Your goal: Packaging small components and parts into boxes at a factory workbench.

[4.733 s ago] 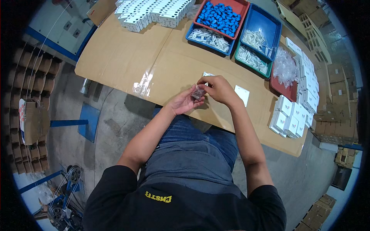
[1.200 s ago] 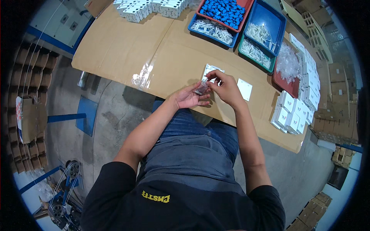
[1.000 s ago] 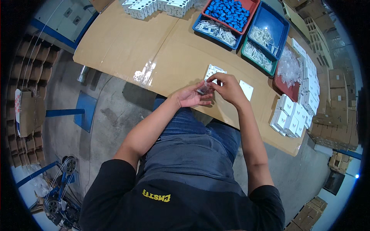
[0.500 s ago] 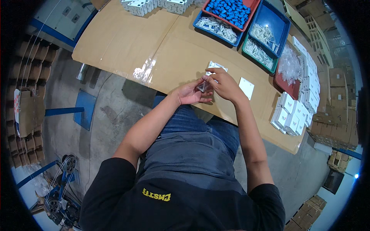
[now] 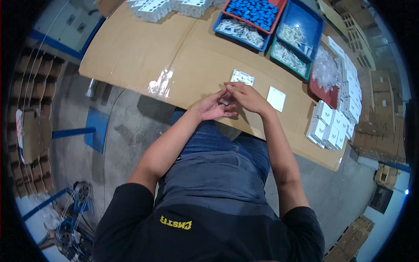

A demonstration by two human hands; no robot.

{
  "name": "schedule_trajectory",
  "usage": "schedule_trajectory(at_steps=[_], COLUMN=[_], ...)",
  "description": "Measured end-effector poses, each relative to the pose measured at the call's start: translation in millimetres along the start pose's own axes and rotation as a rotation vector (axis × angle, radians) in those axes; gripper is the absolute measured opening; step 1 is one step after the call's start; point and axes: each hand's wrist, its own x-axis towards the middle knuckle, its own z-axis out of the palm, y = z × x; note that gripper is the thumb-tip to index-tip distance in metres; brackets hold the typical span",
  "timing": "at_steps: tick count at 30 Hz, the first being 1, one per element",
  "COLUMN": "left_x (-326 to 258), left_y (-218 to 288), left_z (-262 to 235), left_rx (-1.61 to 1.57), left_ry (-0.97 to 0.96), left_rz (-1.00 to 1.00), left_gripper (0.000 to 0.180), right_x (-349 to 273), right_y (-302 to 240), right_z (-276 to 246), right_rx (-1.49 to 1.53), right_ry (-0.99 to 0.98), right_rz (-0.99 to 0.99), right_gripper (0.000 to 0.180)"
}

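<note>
Left hand (image 5: 212,108), outer fingers half-spread, pinches a small clear plastic bag (image 5: 224,101). Right hand (image 5: 248,97) has shifted over it, obscuring most; right grip cannot be determined. Bag remains between hands; handling apparently unfinished.

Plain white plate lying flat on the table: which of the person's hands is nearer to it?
Right. The right hand is just left of the plain white plate; the left hand is farther left, beyond the right.
</note>
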Motion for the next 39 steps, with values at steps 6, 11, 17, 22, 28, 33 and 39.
schedule_trajectory(at_steps=[6, 11, 17, 22, 28, 33, 39], left_x=[-6, -4, -2, 2, 1, -1, 5], left_y=[3, 5, 6, 8, 9, 6, 7], left_z=[15, 25, 28, 29, 25, 28, 23], left_rx=[0.033, 0.037, 0.038, 0.015, 0.035, 0.06, -0.015], left_ry=[-0.032, 0.029, 0.024, 0.013, 0.028, 0.043, 0.035], left_rz=[-0.002, -0.023, -0.059, -0.104, -0.119, -0.122, -0.14], left_gripper=[0.053, 0.062, 0.064, 0.065, 0.067, 0.068, 0.068], right_x=[12, 16, 16, 21, 48, 46, 21], right_y=[38, 77, 144, 159, 165, 168, 179], right_z=[-23, -95, -213, -258, -247, -249, -259], right_rx=[0.16, -0.072, -0.429, -0.571, -0.744, -0.653, -0.199], right_ry=[0.211, 0.575, 1.042, 1.141, 1.075, 1.1, 1.257], right_rz=[-0.196, -0.205, -0.072, 0.048, 0.076, 0.078, -0.173], right_gripper=[0.04, 0.024, 0.017, 0.016, 0.016, 0.019, 0.017])
